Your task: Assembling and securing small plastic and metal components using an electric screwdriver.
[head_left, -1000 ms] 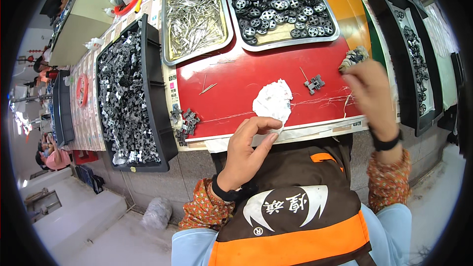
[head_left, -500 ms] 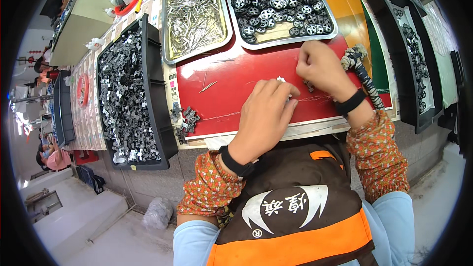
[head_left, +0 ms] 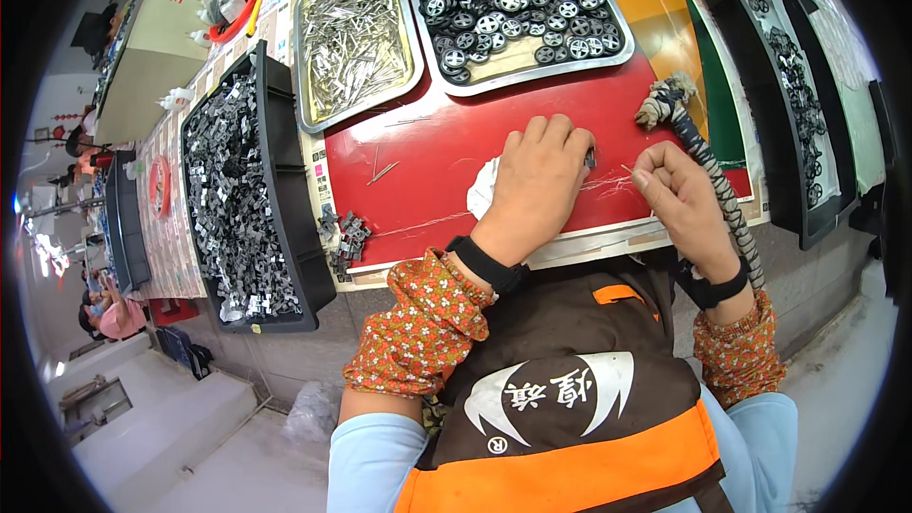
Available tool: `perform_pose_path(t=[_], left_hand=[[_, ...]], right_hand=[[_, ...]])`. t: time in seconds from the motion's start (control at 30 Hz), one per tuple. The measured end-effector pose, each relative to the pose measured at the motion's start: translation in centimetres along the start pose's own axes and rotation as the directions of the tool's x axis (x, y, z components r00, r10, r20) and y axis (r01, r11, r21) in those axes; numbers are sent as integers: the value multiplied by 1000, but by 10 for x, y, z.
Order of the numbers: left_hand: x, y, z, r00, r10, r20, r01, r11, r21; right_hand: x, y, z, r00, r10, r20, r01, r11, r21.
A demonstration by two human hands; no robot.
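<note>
Currently: left hand (head_left: pixel 534 176) palm-down on the red mat (head_left: pixel 427 161), fingers curled, pressing a small dark metal part (head_left: pixel 590 160) just visible at the fingertips. White rag (head_left: pixel 483 196) tucked under the same hand, poking out at its 9 o'clock. Right hand (head_left: pixel 676 199) just beside, at 3 o'clock of the left, fingers pinched on a thin metal pin (head_left: pixel 629 171) aimed toward the part; whether pin and part touch, cannot tell. Braided cord (head_left: pixel 708 180) running from 12 o'clock of the right hand down past the wrist. Loose pile of small metal clips (head_left: pixel 344 233) at 9 o'clock of the left hand, near the tabletop (head_left: pixel 285 147) edge. Black bin (head_left: pixel 294 218) of grey metal pieces further out at 9 o'clock. Steel tray of pins (head_left: pixel 353 33) at 11 o'clock, tray of black wheels (head_left: pixel 513 5) at 12 o'clock, well apart from both hands. Long black tray (head_left: pixel 793 95) of parts at 2 o'clock.
</note>
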State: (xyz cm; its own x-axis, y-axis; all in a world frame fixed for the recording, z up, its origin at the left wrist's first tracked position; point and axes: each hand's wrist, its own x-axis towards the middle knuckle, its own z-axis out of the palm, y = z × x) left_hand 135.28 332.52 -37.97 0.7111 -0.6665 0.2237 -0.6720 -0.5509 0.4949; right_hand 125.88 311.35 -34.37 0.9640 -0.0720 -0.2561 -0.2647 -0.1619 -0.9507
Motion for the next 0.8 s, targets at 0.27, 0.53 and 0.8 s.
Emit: perform_pose_path(t=[0.27,0.53,0.8], left_hand=[[-18,11,-24,990,-94,-107,64,965,-253],[-62,31,-61,965,-261,-27,222,868,-444],[-92,31,-70,894,-423,149,410,636,-654]], right_hand=[[-18,-22,26,999,-10,50,5,996,92],[-34,-38,50,943,-317,103,329,935,-133],[-33,-30,76,929,-308,204,352,905,-237]])
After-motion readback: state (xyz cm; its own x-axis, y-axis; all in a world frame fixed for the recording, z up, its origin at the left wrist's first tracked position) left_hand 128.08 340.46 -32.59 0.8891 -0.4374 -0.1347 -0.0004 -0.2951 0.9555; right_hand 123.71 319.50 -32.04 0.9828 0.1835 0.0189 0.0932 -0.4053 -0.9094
